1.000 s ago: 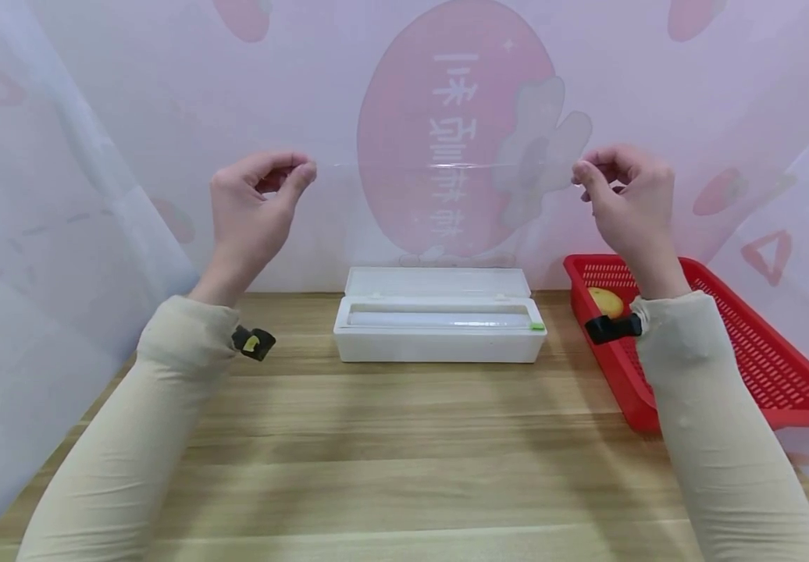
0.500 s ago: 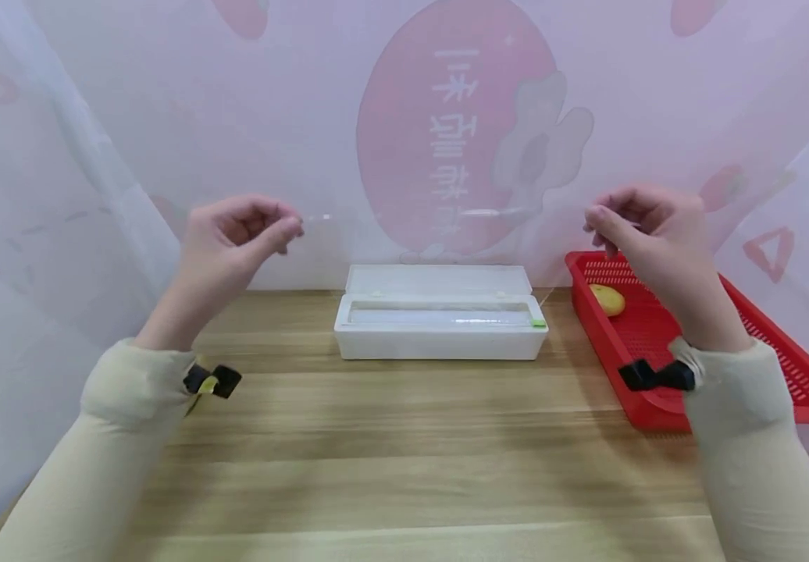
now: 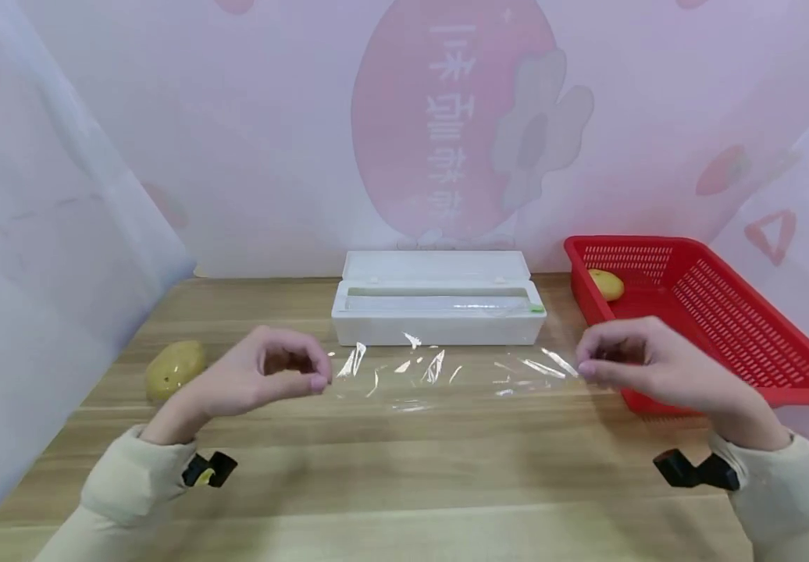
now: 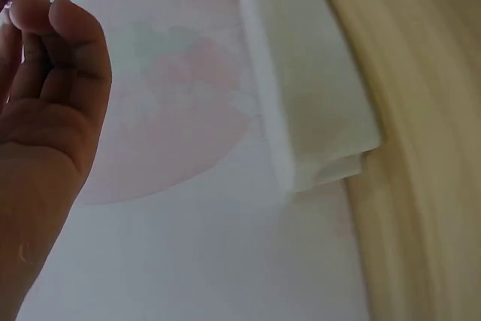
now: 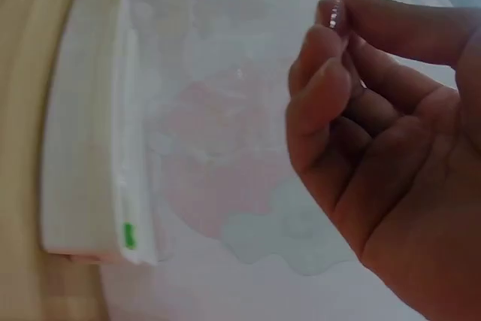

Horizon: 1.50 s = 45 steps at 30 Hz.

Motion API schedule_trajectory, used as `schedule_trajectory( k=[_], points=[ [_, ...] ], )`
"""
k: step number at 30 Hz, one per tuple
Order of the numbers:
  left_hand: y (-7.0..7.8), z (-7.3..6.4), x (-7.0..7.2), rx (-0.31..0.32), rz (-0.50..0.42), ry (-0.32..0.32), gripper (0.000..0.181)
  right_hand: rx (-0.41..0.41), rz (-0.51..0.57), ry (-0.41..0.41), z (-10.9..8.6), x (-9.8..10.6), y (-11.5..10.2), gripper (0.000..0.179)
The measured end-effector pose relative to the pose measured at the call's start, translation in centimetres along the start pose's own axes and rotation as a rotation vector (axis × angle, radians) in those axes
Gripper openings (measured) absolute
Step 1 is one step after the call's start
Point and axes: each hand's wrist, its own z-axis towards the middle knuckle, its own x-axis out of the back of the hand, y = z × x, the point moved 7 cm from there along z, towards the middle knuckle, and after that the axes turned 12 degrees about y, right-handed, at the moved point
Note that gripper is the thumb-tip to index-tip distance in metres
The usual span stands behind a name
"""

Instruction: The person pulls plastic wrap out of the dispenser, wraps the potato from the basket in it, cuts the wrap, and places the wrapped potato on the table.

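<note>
Clear plastic wrap (image 3: 433, 367) stretches between the two hands, seen mostly as bright glints and creases. The left hand (image 3: 264, 375) pinches its left edge between thumb and fingers. At the opposite edge the right hand (image 3: 657, 367) pinches the film; in the right wrist view a shiny bit of film shows at the fingertips (image 5: 325, 14). Behind the sheet stands a white plastic wrap box (image 3: 440, 328), lid up, with a roll inside and a small green slider at its right end. In the left wrist view the left hand (image 4: 52, 88) has curled fingers; the film is hardly visible there.
A yellow potato-like item (image 3: 176, 370) lies on the wooden table (image 3: 404, 476) left of the left hand. A red basket (image 3: 777, 312) at the right holds a similar yellow item (image 3: 607, 285). A printed pink-and-white sheet (image 3: 271, 156) rises behind the table.
Both hands have come down from in front of the backdrop to low over the table, still pinching the wrap. The film now hangs in front of the box. The left yellow item has come into view.
</note>
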Motion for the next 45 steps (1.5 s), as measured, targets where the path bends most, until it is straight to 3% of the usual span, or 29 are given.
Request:
schedule_trajectory(
  k=[5, 8, 14, 21, 25, 34, 36, 42, 45],
  points=[
    [-2.7, -1.2, -2.0, 0.066, 0.008, -0.121, 0.011, -0.038, 0.007, -0.185, -1.2, -3.2, 1.9, 0.008],
    [-4.4, -1.8, -3.0, 0.134, 0.053, -0.179, 0.009, -0.065, 0.015, -0.251, -1.6, -4.7, 2.9, 0.006],
    [-8.0, -2.5, -4.0, 0.300, 0.143, -0.179, 0.026, -0.037, -0.030, -0.297, -2.3, -6.7, 4.3, 0.005],
    [-9.4, -3.8, -4.8, 0.389, 0.115, -0.204, 0.011, -0.007, -0.069, -0.349, -2.8, -8.5, 5.0, 0.008],
    [-9.6, -4.2, -5.1, 0.401, 0.140, -0.219, 0.005, -0.002, -0.082, -0.365, -3.1, -9.2, 5.5, 0.009],
    [-10.2, -4.5, -5.5, 0.337, 0.262, -0.221, 0.012, -0.021, -0.116, -0.360, -3.6, -10.5, 6.2, 0.011],
    [-10.3, -4.6, -5.6, 0.341, 0.268, -0.221, 0.011, -0.071, -0.099, -0.358, -3.6, -10.6, 6.5, 0.012],
    [-10.2, -4.6, -5.8, 0.337, 0.317, -0.226, 0.016, -0.337, -0.035, -0.305, -3.8, -10.6, 7.8, 0.010],
    [-10.1, -4.6, -6.0, 0.350, 0.335, -0.238, 0.019, -0.367, -0.052, -0.279, -3.8, -10.6, 8.1, 0.011]
  ],
)
